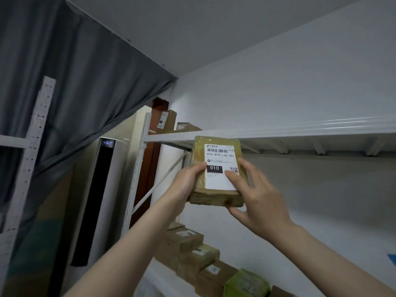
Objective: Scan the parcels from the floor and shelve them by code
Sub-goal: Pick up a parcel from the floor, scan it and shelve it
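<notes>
Brown parcel (218,159) labelled 010, centre frame just under the upper shelf (300,130) edge, gripped at its side by my left hand (187,184) and underneath by my right hand (257,198); I should lift it clear, then slide it in flat.

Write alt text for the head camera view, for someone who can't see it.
A left hand and a right hand hold a tape-wrapped brown parcel up near a white metal shelf; its label reads 010-010-L30-551. Other boxes line the lower shelf, and a grey curtain hangs at left.
</notes>
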`<action>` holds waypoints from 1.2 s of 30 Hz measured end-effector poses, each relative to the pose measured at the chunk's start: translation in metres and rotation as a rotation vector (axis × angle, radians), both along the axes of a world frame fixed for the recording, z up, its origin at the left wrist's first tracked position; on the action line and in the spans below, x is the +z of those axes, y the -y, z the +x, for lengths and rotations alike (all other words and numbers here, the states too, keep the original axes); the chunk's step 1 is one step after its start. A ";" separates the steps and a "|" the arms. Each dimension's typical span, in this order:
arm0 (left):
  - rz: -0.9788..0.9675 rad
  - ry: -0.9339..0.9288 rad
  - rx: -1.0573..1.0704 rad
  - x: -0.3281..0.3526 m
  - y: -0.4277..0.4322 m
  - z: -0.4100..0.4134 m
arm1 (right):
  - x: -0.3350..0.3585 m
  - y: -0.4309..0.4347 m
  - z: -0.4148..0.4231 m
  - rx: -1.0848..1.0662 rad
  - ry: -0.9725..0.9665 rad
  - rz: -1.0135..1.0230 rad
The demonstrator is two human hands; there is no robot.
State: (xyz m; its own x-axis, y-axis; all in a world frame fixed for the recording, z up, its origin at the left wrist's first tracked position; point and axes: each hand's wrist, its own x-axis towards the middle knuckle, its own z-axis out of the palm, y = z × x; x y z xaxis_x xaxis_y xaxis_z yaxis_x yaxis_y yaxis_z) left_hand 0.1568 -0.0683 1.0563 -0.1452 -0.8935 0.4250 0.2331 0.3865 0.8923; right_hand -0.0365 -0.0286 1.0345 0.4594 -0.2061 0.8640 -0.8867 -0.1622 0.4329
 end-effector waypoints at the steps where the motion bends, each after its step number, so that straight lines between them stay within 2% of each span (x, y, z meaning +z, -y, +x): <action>1: 0.010 -0.006 0.009 0.002 0.003 0.001 | 0.003 0.004 0.001 -0.021 -0.040 -0.023; 5: 0.049 -0.045 -0.005 0.011 0.020 0.007 | 0.011 0.022 0.012 -0.106 -0.203 -0.135; 14: -0.017 -0.027 -0.085 0.047 0.099 0.050 | 0.051 0.101 0.055 -0.171 -0.437 -0.376; 22: -0.023 0.026 -0.154 0.093 0.218 0.118 | 0.087 0.213 0.131 -0.257 -0.444 -0.424; 30: -0.019 -0.008 -0.330 0.117 0.297 0.151 | 0.113 0.275 0.170 -0.397 -0.439 -0.442; 36: -0.160 -0.032 -0.237 0.130 0.343 0.141 | 0.146 0.310 0.165 -0.500 -0.387 -0.456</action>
